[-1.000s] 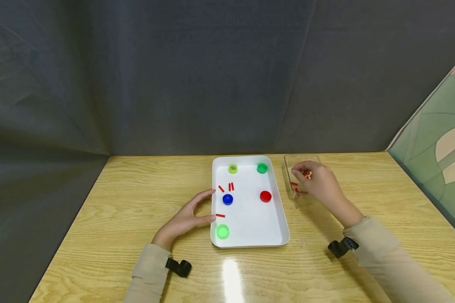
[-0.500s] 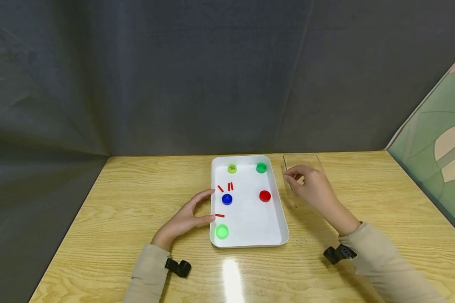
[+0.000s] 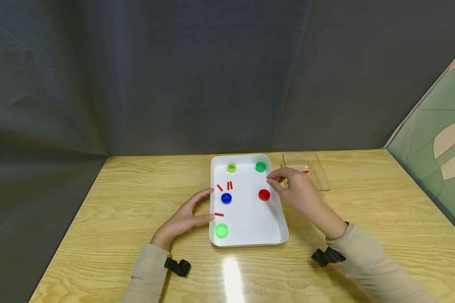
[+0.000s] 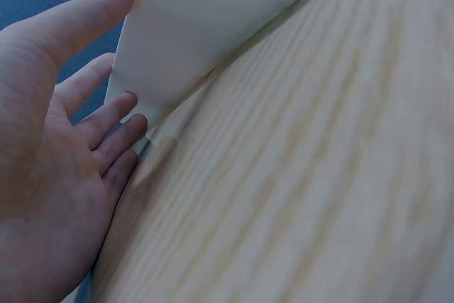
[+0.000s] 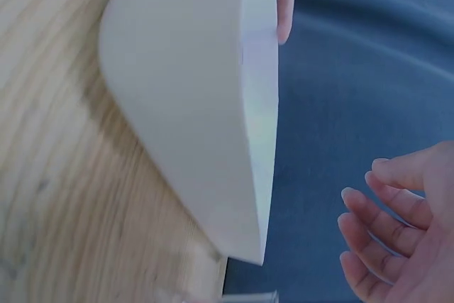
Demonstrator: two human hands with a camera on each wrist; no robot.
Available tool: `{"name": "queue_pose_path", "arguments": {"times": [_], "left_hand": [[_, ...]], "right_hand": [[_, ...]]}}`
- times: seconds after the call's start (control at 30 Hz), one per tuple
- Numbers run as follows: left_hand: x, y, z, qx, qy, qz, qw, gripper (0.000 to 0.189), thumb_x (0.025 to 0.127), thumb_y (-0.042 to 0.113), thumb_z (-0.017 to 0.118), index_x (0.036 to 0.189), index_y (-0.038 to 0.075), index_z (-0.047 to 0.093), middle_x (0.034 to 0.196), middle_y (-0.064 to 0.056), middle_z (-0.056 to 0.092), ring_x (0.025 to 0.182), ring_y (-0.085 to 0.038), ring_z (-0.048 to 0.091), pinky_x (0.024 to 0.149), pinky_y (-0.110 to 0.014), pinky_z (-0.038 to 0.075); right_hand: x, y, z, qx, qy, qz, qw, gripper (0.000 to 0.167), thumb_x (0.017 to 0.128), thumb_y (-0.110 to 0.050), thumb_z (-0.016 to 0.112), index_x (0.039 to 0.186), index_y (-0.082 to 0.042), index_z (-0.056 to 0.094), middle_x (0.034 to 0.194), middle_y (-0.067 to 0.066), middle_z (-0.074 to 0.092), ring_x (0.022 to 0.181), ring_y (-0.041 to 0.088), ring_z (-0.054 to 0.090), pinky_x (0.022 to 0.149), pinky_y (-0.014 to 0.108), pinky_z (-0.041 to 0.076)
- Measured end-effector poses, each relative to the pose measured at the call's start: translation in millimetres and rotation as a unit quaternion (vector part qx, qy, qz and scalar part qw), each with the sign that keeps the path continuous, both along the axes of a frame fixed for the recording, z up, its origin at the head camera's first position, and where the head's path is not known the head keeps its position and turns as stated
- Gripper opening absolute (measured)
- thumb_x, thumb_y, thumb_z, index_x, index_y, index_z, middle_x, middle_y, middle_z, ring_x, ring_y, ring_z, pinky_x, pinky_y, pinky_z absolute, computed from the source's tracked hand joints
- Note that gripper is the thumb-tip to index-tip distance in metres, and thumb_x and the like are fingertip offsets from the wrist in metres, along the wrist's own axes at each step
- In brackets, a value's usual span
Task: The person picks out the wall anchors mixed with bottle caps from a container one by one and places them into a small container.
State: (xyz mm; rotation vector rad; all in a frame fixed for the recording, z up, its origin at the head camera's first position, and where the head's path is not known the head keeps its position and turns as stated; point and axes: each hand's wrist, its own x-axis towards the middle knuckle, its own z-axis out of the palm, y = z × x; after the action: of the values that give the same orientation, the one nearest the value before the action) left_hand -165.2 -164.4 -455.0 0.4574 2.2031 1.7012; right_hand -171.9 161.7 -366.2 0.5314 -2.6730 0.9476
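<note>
My left hand (image 3: 183,219) rests at the left wall of a white tray (image 3: 250,227), thumb and fingers spread against its rim. In the left wrist view the left hand (image 4: 71,133) touches the tray's side (image 4: 206,12). Over the tray's right rim, my right hand (image 3: 295,189) pinches thumb and forefinger together on what looks like a small red stick, mostly hidden by the fingertips. In the tray, several red sticks (image 3: 228,185) lie near a blue cap (image 3: 226,198). A red cap (image 3: 264,195) lies below the right fingertips, a dark green cap (image 3: 260,167) beyond them.
A clear box (image 3: 320,179) stands right of the tray, with red pieces (image 3: 305,171) inside, partly hidden by the right hand. A yellow-green cap (image 3: 231,168) and a light green cap (image 3: 221,230) lie in the tray. A dark curtain (image 3: 197,84) hangs behind the table.
My right hand has moved left from over the clear box to the tray's right rim, fingertips kept together. My left hand stays at the tray's left side.
</note>
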Motion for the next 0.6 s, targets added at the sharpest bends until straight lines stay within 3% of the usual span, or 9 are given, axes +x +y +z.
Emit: {"name": "queue_pose_path", "arguments": {"times": [0.27, 0.6], "left_hand": [[-0.5, -0.2, 1.2, 0.000, 0.001, -0.001, 1.0000, 0.075, 0.087, 0.019, 0.078, 0.151, 0.026, 0.040, 0.156, -0.001, 0.035, 0.145, -0.024, 0.025, 0.118, -0.052, 0.016], [-0.3, -0.3, 1.8, -0.001, -0.002, -0.001, 1.0000, 0.074, 0.088, 0.018, 0.078, 0.151, 0.026, 0.040, 0.156, 0.000, 0.034, 0.146, -0.024, 0.023, 0.118, -0.053, 0.016]], "right_hand": [[4.7, -22.0, 2.0, 0.003, 0.003, 0.021, 0.9998, 0.005, 0.088, -0.010, 0.075, 0.093, -0.009, 0.075, 0.086, -0.001, 0.070, 0.078, 0.016, 0.061, 0.063, 0.030, 0.047], [9.0, -49.4, 2.3, 0.000, -0.018, 0.037, 0.9992, 0.005, 0.089, -0.013, 0.075, 0.094, -0.012, 0.076, 0.090, -0.002, 0.072, 0.070, 0.011, 0.056, 0.062, 0.028, 0.048]]}}
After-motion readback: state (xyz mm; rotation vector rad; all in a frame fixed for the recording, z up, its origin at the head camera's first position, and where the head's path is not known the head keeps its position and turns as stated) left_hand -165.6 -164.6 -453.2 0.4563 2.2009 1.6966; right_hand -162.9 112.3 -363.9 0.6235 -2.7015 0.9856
